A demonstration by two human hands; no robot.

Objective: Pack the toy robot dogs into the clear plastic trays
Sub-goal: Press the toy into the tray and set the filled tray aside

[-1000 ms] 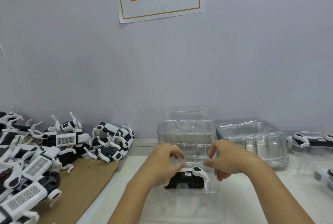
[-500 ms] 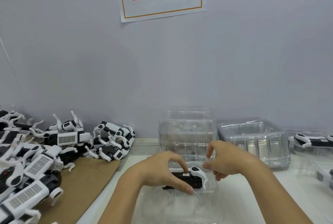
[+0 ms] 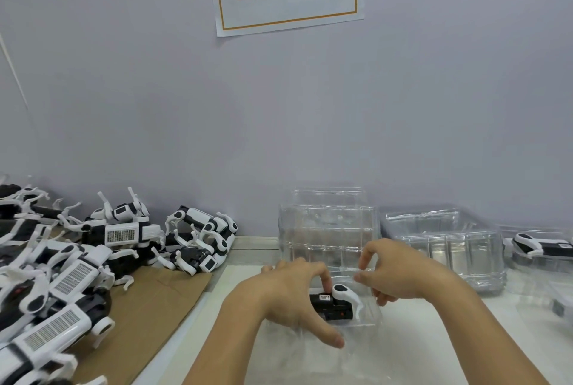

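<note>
A black and white toy robot dog [image 3: 336,304] lies in a clear plastic tray [image 3: 370,321] on the white table in front of me. My left hand [image 3: 291,294] grips the dog from the left, index finger on top of it and thumb reaching along its near side. My right hand [image 3: 400,273] is just right of and behind the dog. Its thumb and index finger pinch the tray's far wall, and its other fingers are curled. The dog's left half is hidden under my left hand.
Many loose robot dogs [image 3: 77,270] lie heaped on brown cardboard [image 3: 161,301] at the left. A stack of clear trays [image 3: 328,226] stands behind my hands, and another [image 3: 443,245] sits to its right. A packed dog [image 3: 539,248] lies at the far right.
My left hand has dropped from the tray's upper edge onto the dog and closed round it, thumb stretched toward me. My right hand has stayed at the tray's far side.
</note>
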